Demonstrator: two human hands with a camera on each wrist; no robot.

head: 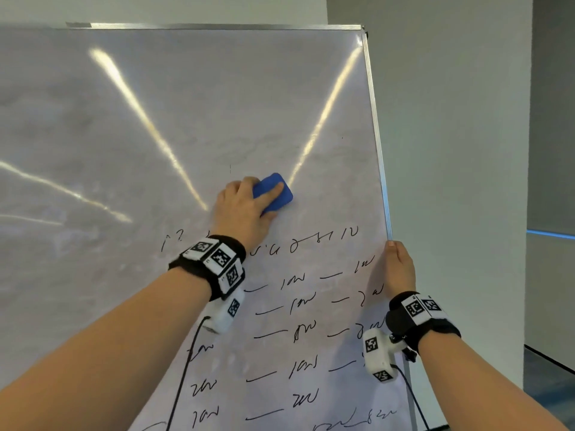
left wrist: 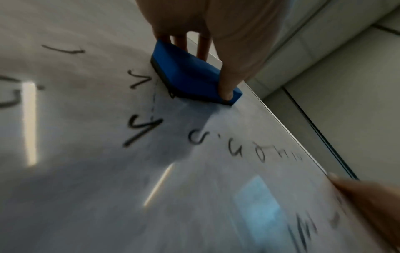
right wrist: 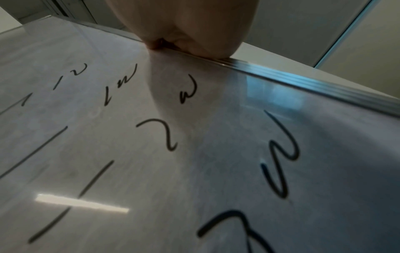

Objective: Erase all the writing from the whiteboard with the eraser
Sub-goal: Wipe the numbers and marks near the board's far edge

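A blue eraser (head: 273,191) (left wrist: 190,75) lies flat against the whiteboard (head: 155,126) (left wrist: 75,171) (right wrist: 129,171), just above the top line of black writing (head: 311,241). My left hand (head: 245,206) (left wrist: 216,34) grips it, fingers on its top and a fingertip pressing its right end. Several rows of black scribbles and dashes (head: 295,334) (right wrist: 168,133) fill the board's lower right. My right hand (head: 399,269) (right wrist: 188,27) holds the board's metal right edge (head: 378,135) (right wrist: 303,80), fingers wrapped behind it. The upper board carries only faint smears.
A grey wall (head: 451,150) stands right of the board. Further right is a darker opening with a blue light strip (head: 550,234). Light streaks reflect off the board's upper part. A black cable (head: 183,368) hangs from my left wrist.
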